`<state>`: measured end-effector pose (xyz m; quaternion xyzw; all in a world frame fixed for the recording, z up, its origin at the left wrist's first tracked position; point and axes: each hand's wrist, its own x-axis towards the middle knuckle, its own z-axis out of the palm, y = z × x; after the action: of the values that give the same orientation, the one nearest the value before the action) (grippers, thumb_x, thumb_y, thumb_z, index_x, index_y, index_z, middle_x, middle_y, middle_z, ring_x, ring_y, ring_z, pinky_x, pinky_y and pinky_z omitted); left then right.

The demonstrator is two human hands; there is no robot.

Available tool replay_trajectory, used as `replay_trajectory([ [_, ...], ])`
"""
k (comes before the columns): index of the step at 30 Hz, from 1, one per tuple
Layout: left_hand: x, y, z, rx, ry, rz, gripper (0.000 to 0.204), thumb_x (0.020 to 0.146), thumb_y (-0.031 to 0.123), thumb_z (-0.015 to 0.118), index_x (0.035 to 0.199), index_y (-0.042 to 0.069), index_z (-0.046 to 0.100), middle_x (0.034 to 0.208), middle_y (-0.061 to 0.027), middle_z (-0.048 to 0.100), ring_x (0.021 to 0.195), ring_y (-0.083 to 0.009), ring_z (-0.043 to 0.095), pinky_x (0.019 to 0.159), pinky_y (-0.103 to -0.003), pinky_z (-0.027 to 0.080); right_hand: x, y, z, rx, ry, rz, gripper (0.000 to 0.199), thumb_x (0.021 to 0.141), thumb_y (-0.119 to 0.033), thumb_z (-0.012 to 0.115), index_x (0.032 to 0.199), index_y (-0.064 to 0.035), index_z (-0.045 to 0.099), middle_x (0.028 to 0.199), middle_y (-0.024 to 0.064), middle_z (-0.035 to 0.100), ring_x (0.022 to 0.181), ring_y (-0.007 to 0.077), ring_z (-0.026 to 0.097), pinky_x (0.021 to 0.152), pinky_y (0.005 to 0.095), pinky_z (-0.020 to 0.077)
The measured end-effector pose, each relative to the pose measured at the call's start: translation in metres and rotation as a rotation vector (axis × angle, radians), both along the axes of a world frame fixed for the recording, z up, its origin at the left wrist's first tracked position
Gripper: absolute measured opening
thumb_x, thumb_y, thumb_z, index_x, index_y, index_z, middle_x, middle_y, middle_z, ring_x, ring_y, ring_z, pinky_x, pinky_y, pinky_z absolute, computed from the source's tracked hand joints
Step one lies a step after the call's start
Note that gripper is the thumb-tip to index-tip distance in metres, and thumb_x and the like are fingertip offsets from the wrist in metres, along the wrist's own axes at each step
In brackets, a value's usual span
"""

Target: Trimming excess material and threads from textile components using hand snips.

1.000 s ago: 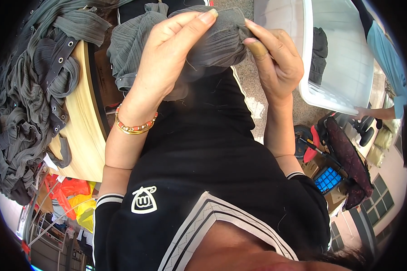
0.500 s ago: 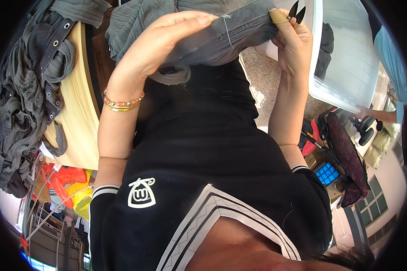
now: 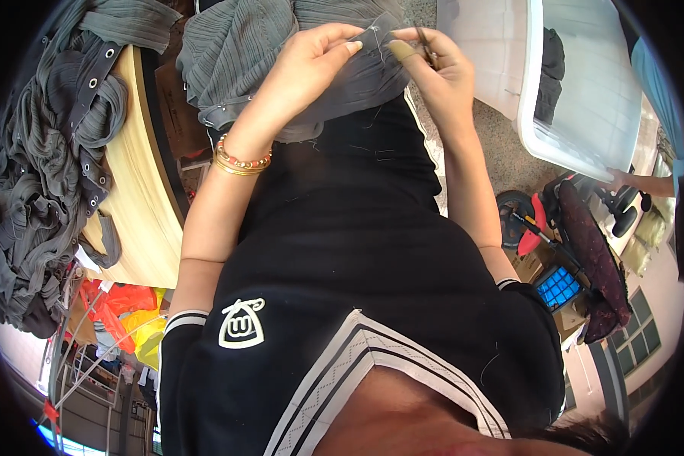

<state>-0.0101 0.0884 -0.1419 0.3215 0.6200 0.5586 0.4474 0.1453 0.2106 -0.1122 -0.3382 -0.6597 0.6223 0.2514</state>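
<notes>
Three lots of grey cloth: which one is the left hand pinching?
The ribbed garment at top centre: the left hand pinches its edge, while the heap on the wooden table and dark piece in the white bin lie untouched.

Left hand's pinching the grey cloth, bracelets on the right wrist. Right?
Not quite: the bracelets are on the left wrist, as the head view shows. The left hand is pinching the grey cloth, as you say.

Beyond the black shirt (image 3: 342, 251) with its cream, black-striped collar (image 3: 323, 386) is grey rib-patterned cloth (image 3: 239, 57), left of the shirt a pale yellow wood-grained table (image 3: 138, 235) and red bag (image 3: 125, 299), right of it a blue, dark-gridded object (image 3: 557, 289).
</notes>
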Motion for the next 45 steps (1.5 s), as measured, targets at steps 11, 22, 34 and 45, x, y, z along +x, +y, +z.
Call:
replay_trajectory([
  [11,0.0,-0.002,-0.014,-0.053,0.085,0.035,0.029,0.101,0.016,0.061,0.126,0.004,0.07,0.067,0.007,0.054,0.062,-0.0024,0.046,0.057,-0.023,0.04,-0.017,0.012,-0.039,0.025,-0.073,0.084,0.022,0.087,-0.012,0.08,0.108,-0.0048,0.079,0.08,-0.0049,0.056,0.069,0.0035,0.047,0.061,0.0225,0.039],
  [22,-0.004,-0.003,-0.013,-0.089,0.057,-0.013,0.028,0.101,0.014,0.06,0.125,0.003,0.071,0.076,0.0041,0.065,0.07,-0.0031,0.055,0.065,-0.024,0.047,-0.009,0.029,-0.053,0.134,-0.053,0.005,0.01,0.094,-0.009,0.074,0.099,-0.0005,0.076,0.081,-0.0075,0.057,0.069,0.0016,0.046,0.062,0.0192,0.0362],
  [34,-0.017,-0.007,0.006,-0.107,-0.288,-0.046,0.03,0.103,0.015,0.06,0.129,0.001,0.067,0.104,0.0022,0.072,0.093,-0.005,0.064,0.083,-0.021,0.051,0.049,0.11,-0.088,0.142,-0.287,-0.358,0.024,0.09,-0.025,0.079,0.104,-0.0052,0.077,0.071,-0.0038,0.058,0.062,0.0046,0.049,0.057,0.0234,0.0371],
  [45,-0.014,-0.01,0.008,-0.132,0.014,-0.032,0.037,0.092,0.017,0.076,0.123,-0.001,0.068,0.089,-0.0004,0.071,0.076,-0.0044,0.06,0.065,-0.023,0.049,0.034,0.023,-0.052,0.183,-0.271,-0.023,0.037,0.085,-0.021,0.085,0.114,-0.0062,0.069,0.076,-0.0036,0.063,0.067,0.0054,0.054,0.062,0.0224,0.0463],
])
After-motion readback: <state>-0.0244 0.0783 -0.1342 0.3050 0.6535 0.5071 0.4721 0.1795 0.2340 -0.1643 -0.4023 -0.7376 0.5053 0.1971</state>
